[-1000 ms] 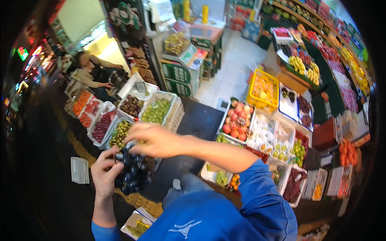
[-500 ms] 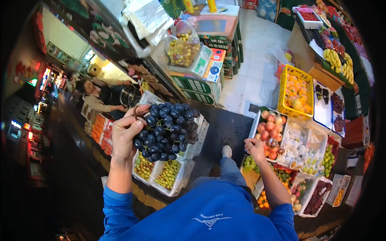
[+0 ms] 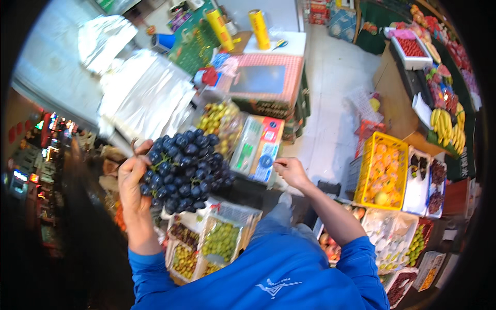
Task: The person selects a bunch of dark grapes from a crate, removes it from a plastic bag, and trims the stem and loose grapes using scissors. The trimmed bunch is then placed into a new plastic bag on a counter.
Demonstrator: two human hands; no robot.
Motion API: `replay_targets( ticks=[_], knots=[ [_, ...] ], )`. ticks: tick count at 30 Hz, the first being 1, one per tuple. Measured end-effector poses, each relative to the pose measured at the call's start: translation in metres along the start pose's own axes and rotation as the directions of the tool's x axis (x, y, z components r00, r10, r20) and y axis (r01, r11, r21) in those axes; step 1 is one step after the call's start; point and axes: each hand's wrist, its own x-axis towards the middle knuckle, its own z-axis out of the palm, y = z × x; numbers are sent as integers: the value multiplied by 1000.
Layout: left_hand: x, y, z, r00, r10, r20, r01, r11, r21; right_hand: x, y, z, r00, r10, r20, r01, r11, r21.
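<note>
My left hand (image 3: 132, 182) grips a large bunch of dark blue-black grapes (image 3: 183, 170) by its stem and holds it up in front of me. The fruit hangs over open boxes of green grapes (image 3: 222, 240) and other small fruit. My right hand (image 3: 292, 173) has its fingers curled together, with nothing visible in them. It is raised beside the counter weighing scale (image 3: 245, 147) and a colourful printed card (image 3: 266, 155). A clear bag of yellow-green and reddish small round fruit (image 3: 219, 121) rests by the scale, partly behind the grapes.
White plastic bags (image 3: 147, 93) hang at the upper left. A table with a checked cloth (image 3: 289, 77) holds yellow rolls (image 3: 259, 30) and scissors (image 3: 280, 45). On the right stand a yellow crate of orange fruit (image 3: 382, 173), bananas (image 3: 447, 129) and several fruit boxes.
I have turned and moved toward the counter, so the scale is closer. The grapes stay in my left hand. My right hand has moved from over the pomegranate-like fruit to beside the scale.
</note>
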Motion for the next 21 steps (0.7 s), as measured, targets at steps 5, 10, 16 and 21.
replay_targets(
  ticks=[5, 10, 16, 21],
  knots=[
    [106, -24, 42, 1000, 16, -24, -13, 996, 92, 179, -1, -85, 982, -175, -70, 146, 941, -304],
    [200, -59, 89, 996, 57, -73, -47, 990, 136, 397, -6, -175, 937, -281, -206, 128, 827, -548],
    [267, -113, 166, 936, 73, -344, 29, 960, 280, 658, 3, -254, 859, -508, 64, 375, 540, -754],
    [337, -134, 258, 900, 47, -433, 110, 938, 330, 800, 21, -266, 803, -505, 315, 505, 297, -810]
  ],
)
